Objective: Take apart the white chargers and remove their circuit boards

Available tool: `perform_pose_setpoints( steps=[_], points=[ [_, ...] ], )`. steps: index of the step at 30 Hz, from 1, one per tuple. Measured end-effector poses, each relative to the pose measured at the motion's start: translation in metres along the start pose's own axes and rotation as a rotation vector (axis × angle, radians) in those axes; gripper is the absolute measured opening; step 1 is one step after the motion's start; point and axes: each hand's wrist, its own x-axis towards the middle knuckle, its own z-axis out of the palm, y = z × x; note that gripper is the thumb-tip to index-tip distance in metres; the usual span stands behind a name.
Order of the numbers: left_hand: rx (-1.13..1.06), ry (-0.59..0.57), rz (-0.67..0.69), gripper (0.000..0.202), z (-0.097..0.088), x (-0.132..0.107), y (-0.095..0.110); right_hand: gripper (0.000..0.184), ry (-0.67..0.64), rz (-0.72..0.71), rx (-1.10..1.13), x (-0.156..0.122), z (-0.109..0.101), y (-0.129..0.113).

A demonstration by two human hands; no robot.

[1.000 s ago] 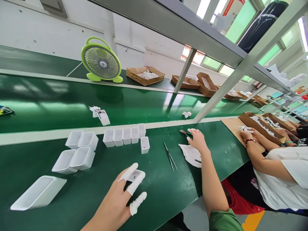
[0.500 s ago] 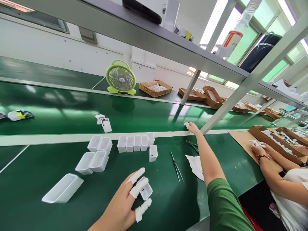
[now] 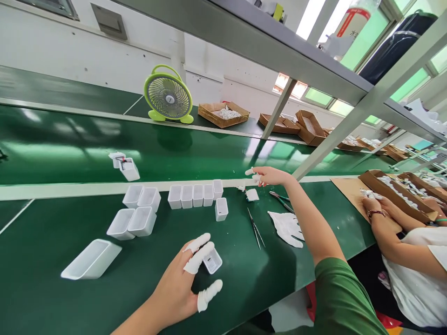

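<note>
My left hand (image 3: 178, 286) wears white finger cots and rests low on the green table. Its first two fingers lie against a small white open box (image 3: 213, 261), with the thumb a little apart below it. My right hand (image 3: 268, 176), also in finger cots, hovers at the table's far edge with its fingers curled together. Whether anything is in them I cannot make out. A small white part (image 3: 252, 194) lies on the table just below that hand.
A row of small white boxes (image 3: 195, 195), paired trays (image 3: 136, 214) and a long tray (image 3: 91, 259) stand to the left. Tweezers (image 3: 256, 229), a hand tool (image 3: 281, 199) and a white glove (image 3: 288, 228) lie right of centre. A co-worker's arm (image 3: 394, 232) works at the right.
My right hand has drawn back from the belt to the table's edge, and a small white part now lies beneath it. My left hand stays on its box.
</note>
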Motion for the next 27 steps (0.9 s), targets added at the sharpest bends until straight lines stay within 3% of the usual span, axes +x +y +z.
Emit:
perform_pose_setpoints(
  steps=[5, 9, 14, 16, 17, 19, 21, 24, 27],
  points=[
    [0.002, -0.121, -0.187, 0.081, 0.005, -0.002, 0.001, 0.027, 0.012, 0.141, -0.194, -0.014, 0.033, -0.03],
    [-0.092, -0.161, -0.344, 0.067, 0.011, -0.003, 0.001, 0.027, 0.002, 0.184, -0.245, -0.008, 0.057, -0.057],
    [-0.242, -0.22, -0.518, 0.06, 0.002, 0.005, 0.002, 0.039, 0.101, 0.082, -0.142, -0.039, 0.043, -0.05],
    [-0.305, -0.194, -0.548, 0.057, -0.004, 0.009, 0.005, 0.046, 0.152, -0.079, 0.037, -0.065, 0.041, -0.038],
    [-0.351, -0.167, -0.551, 0.055, -0.006, 0.01, 0.006, 0.049, 0.188, -0.254, 0.303, -0.079, 0.045, -0.034],
    [-0.453, -0.121, -0.532, 0.055, -0.01, 0.012, 0.008, 0.058, 0.149, -0.598, 0.802, -0.104, 0.066, -0.032],
    [-0.51, -0.104, -0.482, 0.06, -0.014, 0.012, 0.01, 0.065, 0.07, -0.794, 1.146, -0.123, 0.1, -0.038],
    [-0.483, -0.092, -0.362, 0.066, -0.017, 0.009, 0.011, 0.07, 0.062, -0.831, 1.307, -0.14, 0.152, -0.053],
    [-0.416, -0.034, -0.226, 0.066, -0.019, 0.008, 0.011, 0.071, 0.112, -0.774, 1.234, -0.148, 0.175, -0.062]
  ],
)
